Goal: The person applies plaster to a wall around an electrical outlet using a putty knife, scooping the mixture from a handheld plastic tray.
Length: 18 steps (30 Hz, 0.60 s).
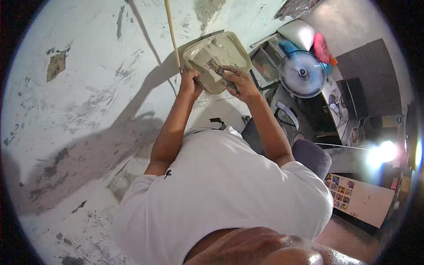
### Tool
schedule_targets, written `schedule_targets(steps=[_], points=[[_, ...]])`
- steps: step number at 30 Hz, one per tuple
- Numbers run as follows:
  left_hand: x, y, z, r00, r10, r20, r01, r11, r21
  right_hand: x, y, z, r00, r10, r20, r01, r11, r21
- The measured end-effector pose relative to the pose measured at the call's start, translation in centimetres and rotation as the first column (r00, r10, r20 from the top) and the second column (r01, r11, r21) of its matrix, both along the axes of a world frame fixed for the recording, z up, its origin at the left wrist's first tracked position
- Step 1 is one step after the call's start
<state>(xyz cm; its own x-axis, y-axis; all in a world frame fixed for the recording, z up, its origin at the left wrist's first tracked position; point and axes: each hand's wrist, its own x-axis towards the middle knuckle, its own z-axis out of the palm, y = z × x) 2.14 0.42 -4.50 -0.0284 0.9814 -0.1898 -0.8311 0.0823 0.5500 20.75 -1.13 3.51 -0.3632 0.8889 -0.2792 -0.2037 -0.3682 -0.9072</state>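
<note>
A pale, shallow plastic tray (242,43) with rounded corners is held out in front of me, with greyish wet-looking material inside. My left hand (191,83) is closed on its near left edge. Over the tray's right side, my right hand (238,83) grips a short hand tool (216,66) with a dark, dirt-caked handle. The tool's head points into the tray; its tip blends with the contents, so its exact kind is unclear. A thin wooden pole (171,31) comes down beside my left hand; whether they touch I cannot tell.
To the left, a white wall (88,88) has patches of peeled paint. A round fan (302,72) is at the right, near drawers (266,64) and a white pillow (297,34). A dark padded seat (312,157) lies beyond my right elbow. A bright lamp (382,153) shines far right.
</note>
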Motion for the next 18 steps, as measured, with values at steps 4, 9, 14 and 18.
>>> schedule_targets(steps=[4, 9, 14, 18], points=[[-0.1, -0.1, -0.2, 0.999, -0.032, 0.015, 0.032, 0.999, 0.009, 0.4, -0.2, 0.0, 1.0, -0.011, -0.005, 0.011, 0.999, -0.03], [-0.3, 0.7, -0.9, 0.985, -0.107, 0.132, 0.107, 0.994, 0.011, 1.6, -0.3, -0.8, 0.996, -0.02, -0.09, 0.021, 1.0, 0.015], [-0.6, 0.8, 0.8, 0.944, -0.148, 0.295, 0.14, 0.989, 0.049, 2.8, -1.2, -0.2, 0.975, -0.144, -0.167, 0.151, 0.988, 0.034], [-0.9, 1.3, 2.0, 0.974, -0.204, 0.1, 0.172, 0.949, 0.265, 3.3, -2.4, 2.7, 0.963, -0.191, -0.191, 0.208, 0.975, 0.075]])
